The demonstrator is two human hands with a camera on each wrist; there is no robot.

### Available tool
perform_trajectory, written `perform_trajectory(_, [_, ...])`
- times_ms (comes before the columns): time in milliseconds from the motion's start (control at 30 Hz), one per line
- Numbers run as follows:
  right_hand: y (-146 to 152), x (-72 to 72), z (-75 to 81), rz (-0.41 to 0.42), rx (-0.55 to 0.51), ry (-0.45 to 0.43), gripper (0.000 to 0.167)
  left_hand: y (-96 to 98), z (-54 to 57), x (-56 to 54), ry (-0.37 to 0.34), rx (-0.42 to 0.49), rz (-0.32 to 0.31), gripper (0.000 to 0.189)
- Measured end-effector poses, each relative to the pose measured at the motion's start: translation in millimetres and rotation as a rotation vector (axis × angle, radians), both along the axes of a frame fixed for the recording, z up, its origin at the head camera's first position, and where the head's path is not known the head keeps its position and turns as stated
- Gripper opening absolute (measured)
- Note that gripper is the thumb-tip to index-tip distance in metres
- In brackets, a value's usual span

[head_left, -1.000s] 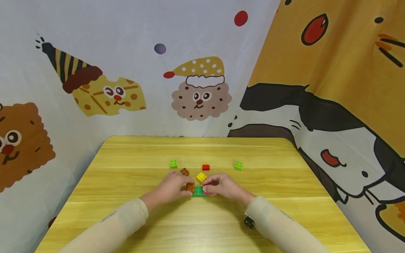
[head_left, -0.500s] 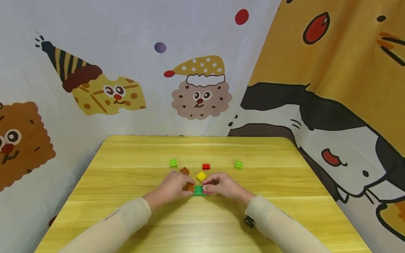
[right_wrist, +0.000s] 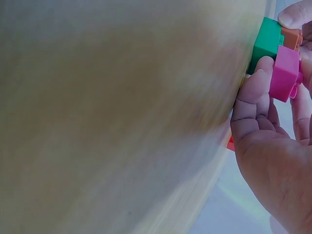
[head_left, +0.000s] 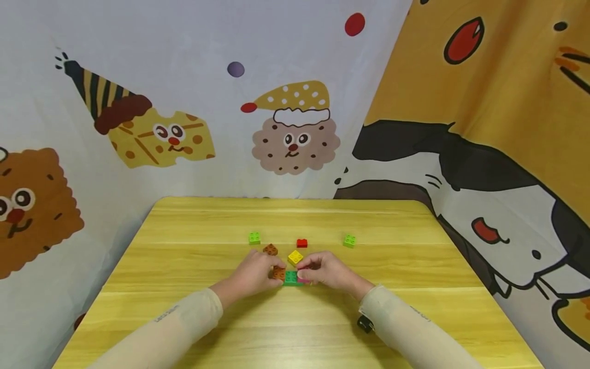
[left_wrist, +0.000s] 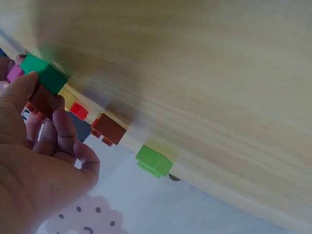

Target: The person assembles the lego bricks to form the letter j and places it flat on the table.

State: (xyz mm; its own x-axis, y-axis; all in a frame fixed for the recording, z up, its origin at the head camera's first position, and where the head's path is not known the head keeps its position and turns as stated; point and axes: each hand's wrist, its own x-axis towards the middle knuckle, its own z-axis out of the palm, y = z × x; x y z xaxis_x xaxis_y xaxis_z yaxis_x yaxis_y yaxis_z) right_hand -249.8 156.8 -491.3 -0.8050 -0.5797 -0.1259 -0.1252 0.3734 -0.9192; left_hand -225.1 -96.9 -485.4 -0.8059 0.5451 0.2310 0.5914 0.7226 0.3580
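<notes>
Pinch at the head frame's lower centre: your left grip [head_left: 251,274] pinches the near brown brick [head_left: 278,274], your right grip [head_left: 326,268] the pink brick [right_wrist: 284,73], seemingly steadying both at opposite ends of the green brick [head_left: 291,277].

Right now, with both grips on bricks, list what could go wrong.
The magenta plastic brick in the right grip might seat crookedly on the rectangular green plastic brick.
Uneven pressure from the left grip could shift the square brown plastic brick at the green one's other end.
The right grip might knock the square yellow plastic brick just beyond it.
</notes>
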Motion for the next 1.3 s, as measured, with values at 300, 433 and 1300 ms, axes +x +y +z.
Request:
perform_trajectory(300, [0,0.6,-1.6,-0.006,0.011,0.002,0.028,2.1,0.4,1.4,-0.010,0.004,0.016,0.033])
perform_trajectory(433, [0,0.2,-2.5,-0.010,0.023,0.006,0.026,1.5,0.3,1.1,-0.020,0.015,0.010,0.033])
perform_trajectory(1300, [19,-8.7,12.8,-0.005,0.149,0.202,0.039,2.7,2.0,0.6,-0.050,0.002,0.015,0.033])
